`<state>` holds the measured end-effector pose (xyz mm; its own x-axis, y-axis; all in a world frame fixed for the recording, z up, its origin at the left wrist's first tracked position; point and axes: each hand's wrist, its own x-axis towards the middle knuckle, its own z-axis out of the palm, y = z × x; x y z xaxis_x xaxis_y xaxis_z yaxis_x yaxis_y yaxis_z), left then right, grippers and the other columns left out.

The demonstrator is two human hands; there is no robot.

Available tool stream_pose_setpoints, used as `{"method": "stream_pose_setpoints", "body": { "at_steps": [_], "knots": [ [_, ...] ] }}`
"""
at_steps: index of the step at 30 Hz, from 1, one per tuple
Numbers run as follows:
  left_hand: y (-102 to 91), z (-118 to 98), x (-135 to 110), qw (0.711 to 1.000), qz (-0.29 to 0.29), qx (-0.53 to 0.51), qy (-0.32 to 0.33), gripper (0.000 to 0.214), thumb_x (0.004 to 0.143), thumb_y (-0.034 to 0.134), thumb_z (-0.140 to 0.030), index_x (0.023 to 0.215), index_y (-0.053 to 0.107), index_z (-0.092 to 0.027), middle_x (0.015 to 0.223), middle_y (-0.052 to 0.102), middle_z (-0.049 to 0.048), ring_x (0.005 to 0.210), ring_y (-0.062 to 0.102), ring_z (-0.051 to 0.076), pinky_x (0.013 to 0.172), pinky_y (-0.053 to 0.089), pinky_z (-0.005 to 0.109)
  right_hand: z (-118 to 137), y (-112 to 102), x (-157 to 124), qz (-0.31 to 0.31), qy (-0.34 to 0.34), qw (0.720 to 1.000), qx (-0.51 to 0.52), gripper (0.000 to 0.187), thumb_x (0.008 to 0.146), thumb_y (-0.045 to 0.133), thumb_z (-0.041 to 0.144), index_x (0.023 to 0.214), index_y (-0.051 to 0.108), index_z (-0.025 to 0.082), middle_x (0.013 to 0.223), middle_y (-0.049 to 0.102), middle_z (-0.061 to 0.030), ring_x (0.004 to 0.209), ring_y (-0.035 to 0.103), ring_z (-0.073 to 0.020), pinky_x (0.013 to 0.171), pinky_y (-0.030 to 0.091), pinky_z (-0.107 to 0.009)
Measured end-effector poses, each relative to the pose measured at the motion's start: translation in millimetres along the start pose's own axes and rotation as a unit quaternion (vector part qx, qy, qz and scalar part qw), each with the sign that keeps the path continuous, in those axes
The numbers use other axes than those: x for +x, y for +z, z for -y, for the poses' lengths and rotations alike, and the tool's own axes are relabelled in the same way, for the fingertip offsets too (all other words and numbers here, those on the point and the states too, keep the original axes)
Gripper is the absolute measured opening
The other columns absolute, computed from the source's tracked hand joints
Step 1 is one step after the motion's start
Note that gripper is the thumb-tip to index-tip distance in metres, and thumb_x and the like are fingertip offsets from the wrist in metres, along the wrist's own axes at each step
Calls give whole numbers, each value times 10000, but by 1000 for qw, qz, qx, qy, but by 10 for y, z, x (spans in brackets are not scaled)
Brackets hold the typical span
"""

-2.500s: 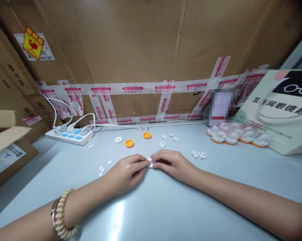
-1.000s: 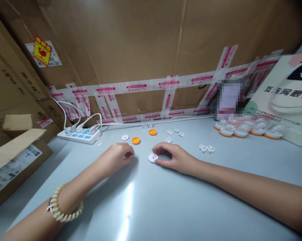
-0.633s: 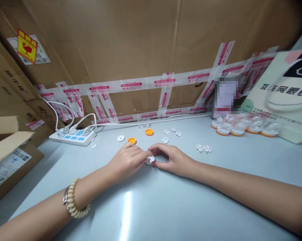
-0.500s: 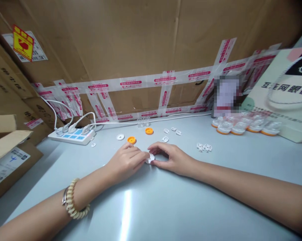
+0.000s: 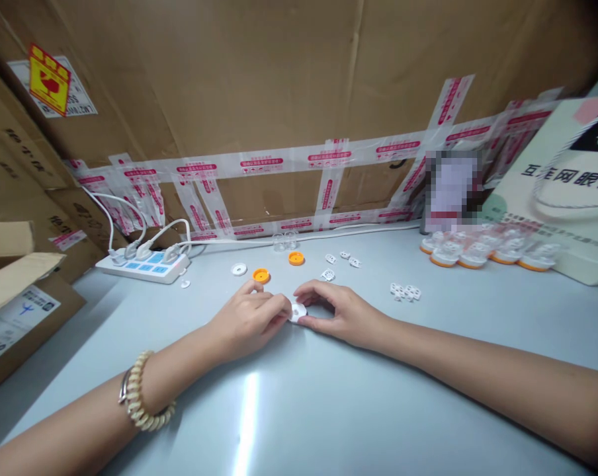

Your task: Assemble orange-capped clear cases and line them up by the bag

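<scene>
A small white plastic disc [image 5: 298, 312] with a mark or hole at its middle is between my two hands, low over the grey tabletop. My right hand [image 5: 339, 312] grips its right side between thumb and curved fingers. At the left edge, the bent fingers of my left hand [image 5: 254, 316] press together on the disc; their tips are partly hidden. Just beyond my left hand lie an orange ring-shaped base [image 5: 261, 276] and a white round part [image 5: 239, 269]. A second orange base [image 5: 296, 258] is farther back.
Small white cut-out pieces lie behind my right hand [image 5: 327, 275] and to its right [image 5: 405, 291]. Clear domes [image 5: 284, 242] stand near the cardboard wall. Several clear-topped orange-based units [image 5: 472, 251] cluster before a paper bag [image 5: 567, 198]. A power strip [image 5: 145, 268] sits at left, beside an open carton [image 5: 21, 317].
My left fingers have drawn back slightly to the left, so more of the white disc's top shows. My right hand keeps its grip. The camera view has shifted a little.
</scene>
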<state>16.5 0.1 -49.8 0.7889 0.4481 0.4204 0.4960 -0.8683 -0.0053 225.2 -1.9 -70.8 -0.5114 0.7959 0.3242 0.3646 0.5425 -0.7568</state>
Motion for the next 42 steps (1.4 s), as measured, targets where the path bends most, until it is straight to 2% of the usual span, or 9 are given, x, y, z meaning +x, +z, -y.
{"method": "stream_pose_setpoints", "body": {
  "at_steps": [7,11,14,17,22,35,37,39,42],
  "knots": [
    [-85,-28,57,981,45,-152,-110,54,826,488,-166,837,537,-189,778,674,-17,706,597,110,774,385,283,18,-6,-11,3,-9,1000,-1,234,755,608,269,959,549,172,934,640,-63,856,616,-155,801,503,-307],
    [-353,108,109,949,52,-236,-202,138,826,495,-244,888,599,-177,907,665,25,857,598,140,765,429,255,24,-4,-18,1,0,1000,-6,230,752,607,260,963,549,189,935,644,-49,859,613,-153,802,498,-307],
    [-671,303,56,928,193,-194,-252,165,777,537,-281,878,622,-182,911,665,21,835,596,154,745,433,250,31,2,-16,-3,2,1000,-19,211,750,605,258,942,551,189,925,642,-47,845,610,-152,788,499,-302],
    [-916,455,-60,879,356,-126,-292,148,698,601,-266,825,640,-200,844,662,9,766,593,158,661,421,220,37,7,-10,-7,0,1000,-28,191,746,608,252,920,557,190,913,641,-45,832,605,-152,773,500,-302],
    [-929,491,-153,841,435,-109,-302,154,659,611,-238,810,627,-210,807,645,9,725,578,163,595,397,205,49,-5,-9,0,-14,1000,-28,171,747,614,258,897,573,187,894,638,-43,815,597,-149,763,497,-301],
    [-821,563,-151,870,379,-73,-306,118,644,543,-203,689,652,-195,654,637,-5,563,552,137,484,375,201,85,-46,-44,-58,12,998,-3,163,783,575,313,896,577,197,900,648,-48,845,615,-167,784,508,-316],
    [-774,529,-112,902,308,-82,-289,140,658,526,-180,706,658,-183,675,650,-2,595,576,136,543,420,209,90,-58,-56,-109,0,994,-16,131,793,567,307,872,586,205,870,650,-43,829,612,-172,765,507,-321],
    [-681,411,-47,939,177,-128,-264,127,699,544,-201,745,658,-166,735,669,15,660,603,138,629,460,225,105,-58,-65,-154,-32,987,-20,91,802,560,284,847,595,213,835,650,-38,807,611,-173,750,506,-325],
    [-485,99,67,940,-36,-231,-248,134,771,551,-228,797,654,-147,802,688,48,704,625,139,647,494,235,149,-26,-76,-165,-87,983,-6,80,802,573,254,854,626,224,826,666,-37,788,620,-170,735,508,-321]
  ]
}}
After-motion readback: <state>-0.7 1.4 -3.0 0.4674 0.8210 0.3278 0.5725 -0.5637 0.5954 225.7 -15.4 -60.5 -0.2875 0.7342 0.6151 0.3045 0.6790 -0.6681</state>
